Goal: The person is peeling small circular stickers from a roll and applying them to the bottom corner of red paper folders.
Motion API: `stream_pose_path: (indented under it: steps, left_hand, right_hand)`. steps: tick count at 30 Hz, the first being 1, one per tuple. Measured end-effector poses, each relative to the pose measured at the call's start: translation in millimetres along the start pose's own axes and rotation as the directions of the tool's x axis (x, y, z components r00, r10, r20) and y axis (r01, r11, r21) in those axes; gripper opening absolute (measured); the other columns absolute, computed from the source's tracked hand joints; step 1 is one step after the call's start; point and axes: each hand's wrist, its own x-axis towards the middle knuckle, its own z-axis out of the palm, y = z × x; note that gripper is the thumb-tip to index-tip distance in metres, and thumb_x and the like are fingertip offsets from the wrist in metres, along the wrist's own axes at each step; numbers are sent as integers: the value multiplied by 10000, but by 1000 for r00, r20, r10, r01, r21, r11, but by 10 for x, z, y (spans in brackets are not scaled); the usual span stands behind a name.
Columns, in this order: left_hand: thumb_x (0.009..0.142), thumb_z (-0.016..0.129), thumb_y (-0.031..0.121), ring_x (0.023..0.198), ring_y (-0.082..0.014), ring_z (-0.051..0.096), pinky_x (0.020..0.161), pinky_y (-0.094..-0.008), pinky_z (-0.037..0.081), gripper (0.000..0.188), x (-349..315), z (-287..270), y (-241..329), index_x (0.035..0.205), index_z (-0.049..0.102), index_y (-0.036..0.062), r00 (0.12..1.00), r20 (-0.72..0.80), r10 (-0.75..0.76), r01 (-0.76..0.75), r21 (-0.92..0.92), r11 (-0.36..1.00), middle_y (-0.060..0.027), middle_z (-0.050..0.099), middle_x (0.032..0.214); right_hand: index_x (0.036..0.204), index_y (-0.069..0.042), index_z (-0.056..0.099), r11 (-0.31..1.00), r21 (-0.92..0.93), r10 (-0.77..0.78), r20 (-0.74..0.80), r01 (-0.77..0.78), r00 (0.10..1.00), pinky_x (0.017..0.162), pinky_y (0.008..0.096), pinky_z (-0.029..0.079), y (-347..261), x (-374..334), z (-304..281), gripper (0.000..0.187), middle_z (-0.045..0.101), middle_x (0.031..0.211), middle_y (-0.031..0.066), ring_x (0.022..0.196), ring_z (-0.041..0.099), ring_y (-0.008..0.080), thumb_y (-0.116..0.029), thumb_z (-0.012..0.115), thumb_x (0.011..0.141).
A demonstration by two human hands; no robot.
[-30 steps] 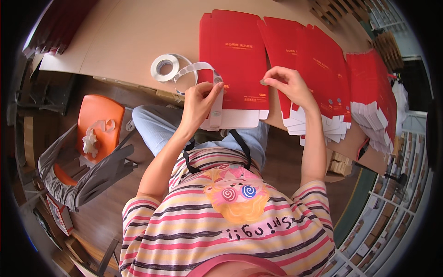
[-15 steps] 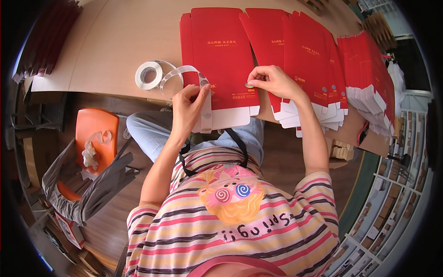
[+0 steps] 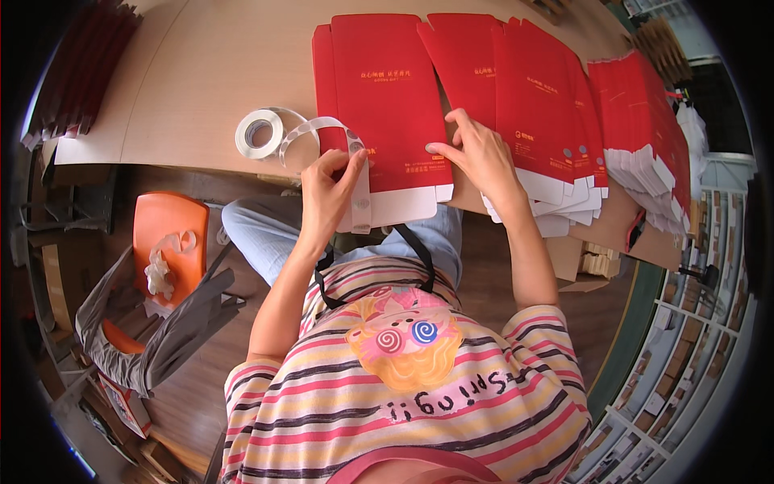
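A flat red carton (image 3: pixel 387 101) with white bottom flaps lies at the table's front edge. My left hand (image 3: pixel 324 189) pinches a pale strip of round silver stickers (image 3: pixel 361 203) over the carton's left side. That strip curls back to a white sticker roll (image 3: pixel 245 137) on the table. At the carton's lower right, the thumb of my right hand (image 3: pixel 488 165) presses on its red face, and the fingers are spread apart. Any sticker under the thumb is hidden. Several overlapping flat red cartons (image 3: pixel 536 97) with silver round stickers lie to the right.
More red cartons (image 3: pixel 633 105) are stacked at the far right of the wooden table (image 3: pixel 210 73), and a dark red stack (image 3: pixel 85 68) stands far left. An orange chair (image 3: pixel 173 218) with a grey jacket is lower left. Shelving (image 3: pixel 685 347) lines the right.
My right hand has gone from pinching a small round sticker to pressing its thumb on the carton, with its fingers opened out. My left hand has stayed on the strip.
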Motion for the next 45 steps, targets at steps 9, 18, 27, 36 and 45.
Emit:
stream_pose_path:
  steps: [9, 18, 27, 36, 45]
  left_hand:
    - [902, 679, 137, 578, -174, 428, 550, -316, 375, 263, -5, 21, 28, 761, 611, -75, 1000, -18, 0, 0, -3, 1000, -107, 495, 632]
    - [915, 667, 146, 587, -158, 445, 560, -306, 377, 231, -51, 0, 60, 788, 687, -45, 995, -20, 95, -95, 26, 995, -96, 506, 629]
    - [969, 639, 265, 565, -6, 367, 514, -234, 314, 342, -42, -54, -30, 711, 651, 41, 986, -3, -166, 153, -364, 919, 82, 447, 600]
    - [990, 583, 351, 510, -18, 390, 462, -199, 260, 386, 116, -205, 387, 884, 727, 9, 966, 102, -236, 257, -437, 862, 57, 544, 596]
    - [987, 592, 330, 456, -26, 453, 399, -205, 311, 375, 224, -26, 703, 878, 703, -11, 987, 44, -158, 161, -432, 888, 23, 565, 583]
  right_hand:
    - [1168, -104, 651, 994, -90, -93, -309, 69, 947, 802, 418, 457, 567, -61, 107, 253, 556, 1016, 69, 922, 576, 257, -180, 597, 933]
    - [987, 13, 635, 819, 531, 309, -88, -218, 947, 637, 337, 533, 40, -66, 349, 342, 676, 747, 115, 702, 677, 238, -253, 774, 823]
    - [1084, 42, 634, 526, 831, 326, -1, -180, 945, 667, 244, 517, 41, -77, 191, 297, 695, 799, 61, 734, 658, 115, -138, 730, 869]
    - [1186, -9, 619, 815, 534, 441, -318, -226, 839, 794, 290, 522, 1358, -289, -826, 278, 683, 1080, 95, 989, 639, 150, -168, 620, 958]
    - [1162, -13, 584, 447, 866, -62, -221, 225, 973, 828, 332, 546, -886, -359, -224, 338, 671, 1091, 114, 970, 675, 193, -81, 720, 860]
